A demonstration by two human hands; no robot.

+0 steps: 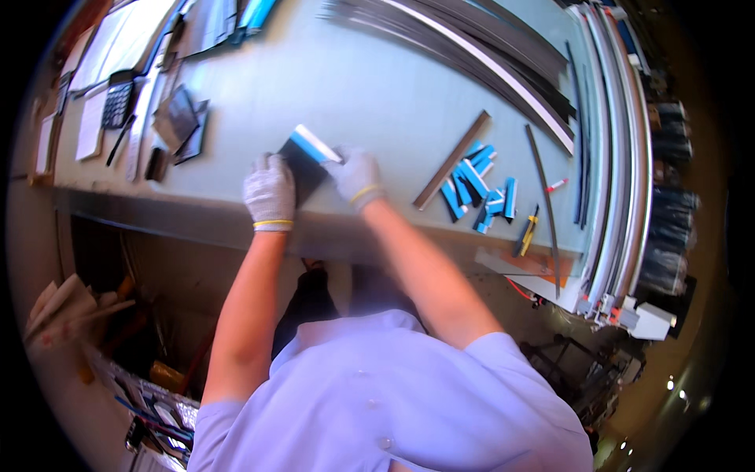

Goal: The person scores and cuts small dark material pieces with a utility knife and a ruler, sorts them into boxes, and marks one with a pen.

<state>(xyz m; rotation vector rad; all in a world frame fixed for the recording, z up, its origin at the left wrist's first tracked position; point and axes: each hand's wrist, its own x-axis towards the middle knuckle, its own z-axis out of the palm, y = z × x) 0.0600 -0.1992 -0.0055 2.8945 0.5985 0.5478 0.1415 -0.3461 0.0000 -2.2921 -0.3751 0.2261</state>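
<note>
Closest in, the left hand (270, 191), in a pale knitted glove with a yellow cuff band, has its fingers close together along the near-left edge of a flat, dark rectangular panel (309, 175); whether it grips or only presses, I can't tell. Across from it, the similarly gloved right hand (358, 175) is narrowed on the end of a straight blue-and-white strip (313, 144) at the panel's far edge, between the two hands. Joined or merely laid there? Can't say. The step looks like lining up or handling that edge; the next move seems to call for a steady left hand and fine right-hand finger control. Out to the right hand's right, a straight brown bar (452, 160), then a loose pile of short blue, white and black pieces (474, 177), then a yellow-and-dark slim tool (529, 234). Beyond the left hand, dark flat plates (177, 118) and a black calculator (119, 98); farthest ahead and right, long dark-grey strips (472, 47).
</note>
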